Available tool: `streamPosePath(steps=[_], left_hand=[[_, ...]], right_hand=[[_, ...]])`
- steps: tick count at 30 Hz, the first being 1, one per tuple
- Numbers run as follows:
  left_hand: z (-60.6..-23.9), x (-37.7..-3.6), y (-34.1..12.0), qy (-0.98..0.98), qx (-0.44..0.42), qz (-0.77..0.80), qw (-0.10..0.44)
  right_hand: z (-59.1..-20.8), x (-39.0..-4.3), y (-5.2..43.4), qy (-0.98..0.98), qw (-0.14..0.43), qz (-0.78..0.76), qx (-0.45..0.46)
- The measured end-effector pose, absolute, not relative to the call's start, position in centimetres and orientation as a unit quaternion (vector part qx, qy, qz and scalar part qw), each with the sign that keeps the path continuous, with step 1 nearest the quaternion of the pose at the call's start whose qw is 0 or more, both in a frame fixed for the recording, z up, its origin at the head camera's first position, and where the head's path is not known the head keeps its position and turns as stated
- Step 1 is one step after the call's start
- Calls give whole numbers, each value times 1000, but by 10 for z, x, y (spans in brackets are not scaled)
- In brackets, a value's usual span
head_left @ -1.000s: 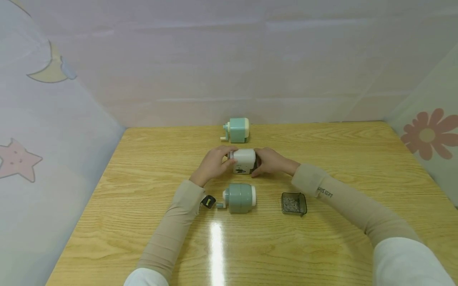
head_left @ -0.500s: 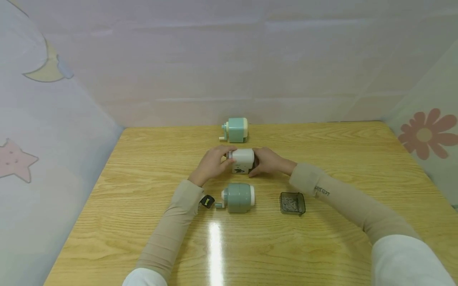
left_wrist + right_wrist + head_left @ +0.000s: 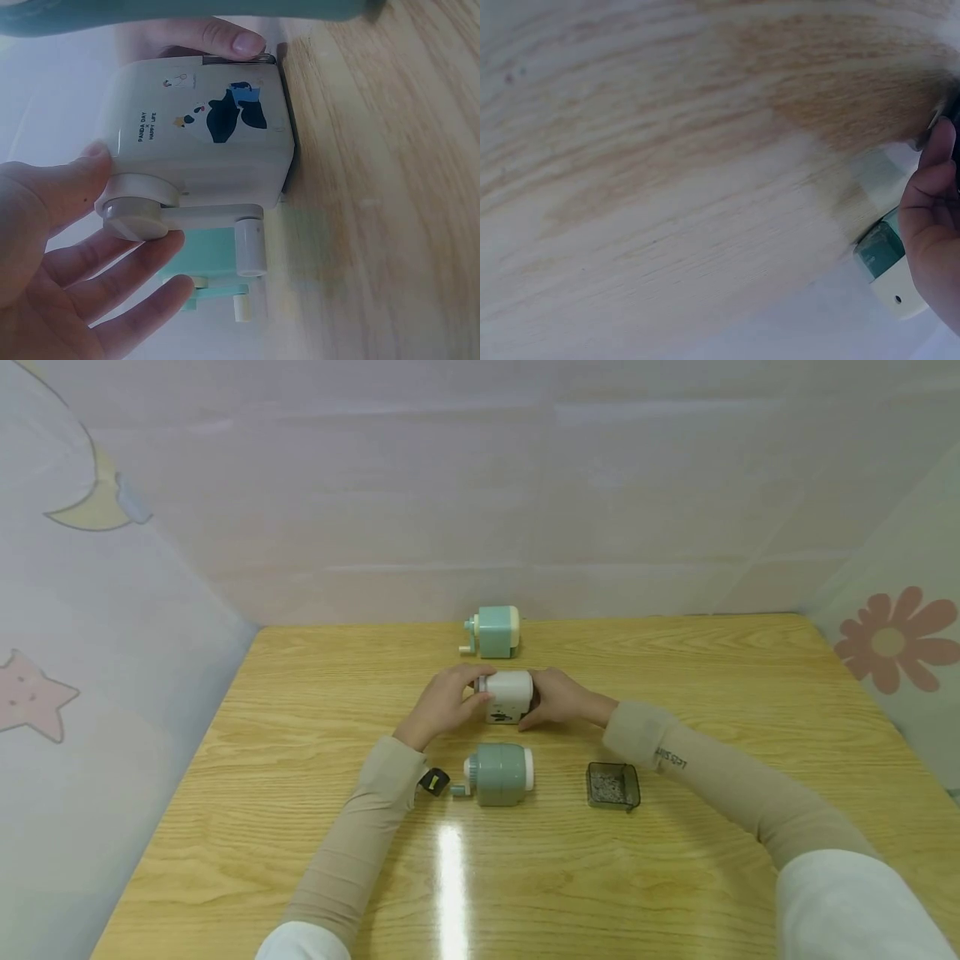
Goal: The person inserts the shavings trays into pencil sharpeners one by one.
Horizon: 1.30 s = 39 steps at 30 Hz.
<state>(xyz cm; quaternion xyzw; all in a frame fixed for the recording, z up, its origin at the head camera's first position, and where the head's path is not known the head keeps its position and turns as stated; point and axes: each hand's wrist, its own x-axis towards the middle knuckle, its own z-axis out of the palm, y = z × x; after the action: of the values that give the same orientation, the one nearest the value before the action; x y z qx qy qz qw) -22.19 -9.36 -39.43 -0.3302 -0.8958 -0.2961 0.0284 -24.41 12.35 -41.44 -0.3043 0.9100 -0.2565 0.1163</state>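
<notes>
Both hands hold the white panda-printed crank pencil sharpener (image 3: 508, 697) mid-table, the left hand (image 3: 442, 703) curled at its crank end and the right hand (image 3: 558, 697) gripping the far end, its drawer apparently not yet out, unlike the grey-green sharpener's (image 3: 501, 774) dark shavings drawer (image 3: 612, 786).

right hand (image 3: 934, 225): cut by frame edge | white sharpener (image 3: 508, 696): ends hidden by hands | tray contents (image 3: 611, 787): too small
</notes>
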Motion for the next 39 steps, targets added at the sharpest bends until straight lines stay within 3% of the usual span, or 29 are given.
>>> streamPosePath(steps=[16, 21, 28, 39], left_hand=[[-388, -221, -93, -897, -335, -287, 13], [-386, -222, -95, -897, -325, -300, -15], [-385, -222, -102, -889, -315, -330, -45], [-384, -212, -115, -892, -306, -334, -4]], right_hand=[[-416, -246, 129, 890, 145, -301, -311], [-404, -239, 129, 894, 165, -300, -290], [-393, -230, 131, 918, 148, -272, -247], [-385, -205, 148, 918, 82, -278, -269]])
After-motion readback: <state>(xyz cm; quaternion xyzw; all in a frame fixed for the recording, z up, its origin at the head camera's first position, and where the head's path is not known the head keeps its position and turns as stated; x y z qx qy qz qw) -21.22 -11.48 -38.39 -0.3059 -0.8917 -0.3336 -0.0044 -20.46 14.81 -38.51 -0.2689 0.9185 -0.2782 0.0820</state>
